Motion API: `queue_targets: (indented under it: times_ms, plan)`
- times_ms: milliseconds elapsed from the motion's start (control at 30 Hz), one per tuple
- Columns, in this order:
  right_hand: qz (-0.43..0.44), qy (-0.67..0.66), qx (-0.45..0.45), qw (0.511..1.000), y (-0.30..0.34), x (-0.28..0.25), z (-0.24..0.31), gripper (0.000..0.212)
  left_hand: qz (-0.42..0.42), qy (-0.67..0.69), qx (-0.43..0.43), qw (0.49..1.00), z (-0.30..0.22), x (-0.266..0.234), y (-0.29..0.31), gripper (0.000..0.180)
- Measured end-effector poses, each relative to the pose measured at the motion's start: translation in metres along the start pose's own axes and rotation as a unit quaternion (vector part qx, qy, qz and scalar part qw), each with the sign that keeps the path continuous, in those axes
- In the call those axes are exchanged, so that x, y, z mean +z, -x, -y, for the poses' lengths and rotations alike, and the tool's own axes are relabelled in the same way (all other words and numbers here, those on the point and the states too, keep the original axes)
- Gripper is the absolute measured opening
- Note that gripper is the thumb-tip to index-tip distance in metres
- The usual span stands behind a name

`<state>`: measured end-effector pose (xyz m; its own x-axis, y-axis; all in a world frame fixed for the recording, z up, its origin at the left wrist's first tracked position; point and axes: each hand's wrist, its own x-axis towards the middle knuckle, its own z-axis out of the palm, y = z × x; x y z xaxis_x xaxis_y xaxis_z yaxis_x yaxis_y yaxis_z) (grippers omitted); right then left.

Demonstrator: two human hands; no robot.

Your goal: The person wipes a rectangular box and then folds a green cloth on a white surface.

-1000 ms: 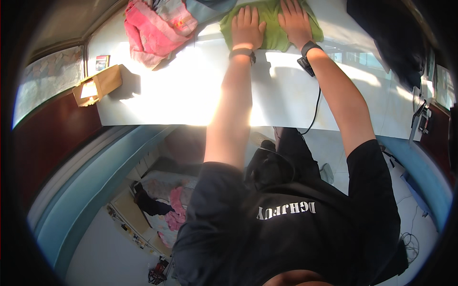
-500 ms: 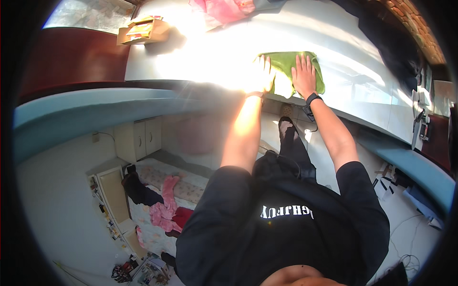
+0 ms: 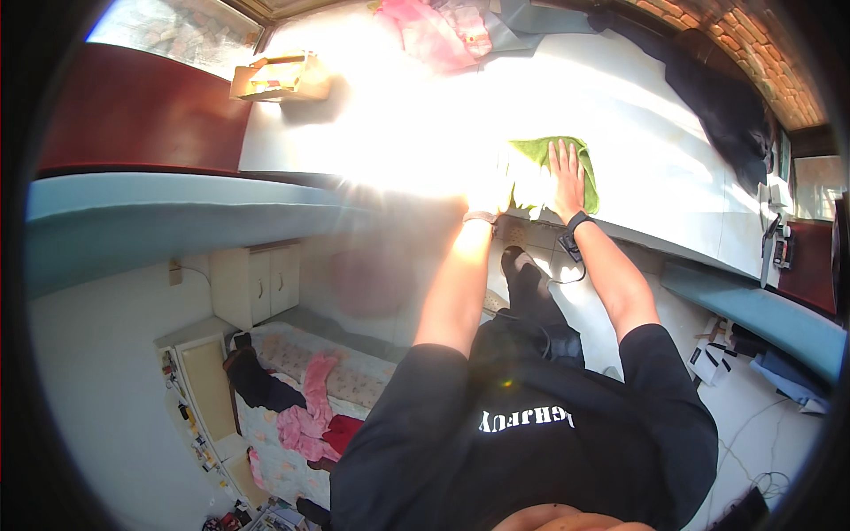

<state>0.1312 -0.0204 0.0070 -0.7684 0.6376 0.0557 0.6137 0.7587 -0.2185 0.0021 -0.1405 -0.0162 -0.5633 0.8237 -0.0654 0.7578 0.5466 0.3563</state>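
Observation:
A green cloth point(image 3: 535, 149) lies on the sunlit white surface point(image 3: 637, 159), near its front edge. My right hand point(image 3: 567, 183) rests flat on the cloth's right part, palm down and fingers stretched out. It holds nothing in its fingers, and a black band with a small dark device is at that wrist. My left hand point(image 3: 487, 192) is at the cloth's left side, almost washed out by glare. Its fingers cannot be made out. The left part of the cloth is bleached by the sun too.
An open cardboard box point(image 3: 282, 80) stands at the back left of the surface. Pink fabric point(image 3: 434, 34) lies at the back, dark fabric point(image 3: 717, 97) at the right. Below are a bed point(image 3: 345, 376) with clothes, a white cabinet point(image 3: 257, 283) and cables point(image 3: 753, 456) on the floor.
Both hands and the cloth now sit lower in the picture, as does the surface around them; my view has tilted. The left hand's fingers, visible flat on the cloth before, are now lost in glare.

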Motion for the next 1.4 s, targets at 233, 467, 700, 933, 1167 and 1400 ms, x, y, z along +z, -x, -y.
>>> queue_targets:
  times_ms: [233,467,700,933,1167,1400]
  plan:
    - [-0.020,0.051,-0.038,0.998,-0.047,0.008,-0.008,0.055,-0.059,-0.036,0.093,0.993,0.004,-0.023,-0.042,0.061]
    - [-0.078,0.031,-0.075,0.994,-0.102,0.002,0.000,0.049,-0.123,0.027,0.105,0.987,0.016,-0.022,-0.097,0.061]
    - [-0.072,0.035,-0.065,0.995,-0.154,0.009,0.007,0.049,-0.176,0.012,0.114,0.978,0.024,-0.021,-0.151,0.057]
    - [-0.044,0.062,-0.043,0.996,-0.194,0.019,-0.001,0.047,-0.133,0.028,0.114,0.984,0.020,-0.023,-0.191,0.058]
    - [-0.062,0.079,-0.055,0.993,-0.202,0.029,0.000,0.049,-0.119,0.024,0.095,0.988,0.024,-0.026,-0.185,0.058]
    - [-0.066,0.061,-0.062,0.994,-0.151,0.030,0.044,0.052,-0.033,0.034,0.049,0.998,0.053,-0.047,-0.112,0.061]
